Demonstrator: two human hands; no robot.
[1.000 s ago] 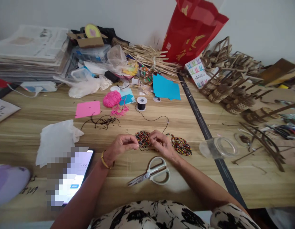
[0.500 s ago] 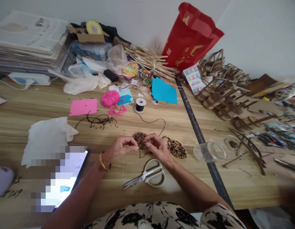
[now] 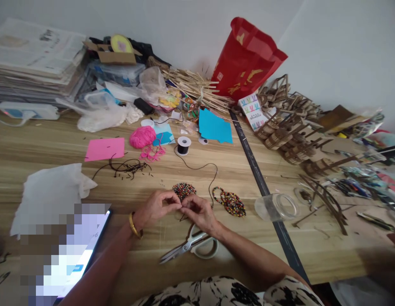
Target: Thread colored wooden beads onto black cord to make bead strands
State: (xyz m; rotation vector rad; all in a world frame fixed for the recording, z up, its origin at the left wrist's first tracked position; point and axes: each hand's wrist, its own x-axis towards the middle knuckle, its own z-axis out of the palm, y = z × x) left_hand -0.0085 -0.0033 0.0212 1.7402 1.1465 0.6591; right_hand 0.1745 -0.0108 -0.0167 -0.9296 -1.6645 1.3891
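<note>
- Here, our left hand (image 3: 155,206) and right hand (image 3: 199,212) meet fingertip to fingertip just in front of the round bead coil (image 3: 183,190), both pinched shut on the dark cord (image 3: 197,166) at its near edge.
- We judge this coil largely made: its beads sit packed in a flat disc on the wooden table (image 3: 57,161).
- A second beaded piece (image 3: 229,202) lies just to the right, apart from our hands, with loose loops showing.
- The cord runs back to the black spool (image 3: 183,145), uncut, so we judge tying off and trimming remain.
- The scissors (image 3: 191,245) lie just under our right wrist, untouched.
- A clear jar (image 3: 276,207) lies on its side further right.
</note>
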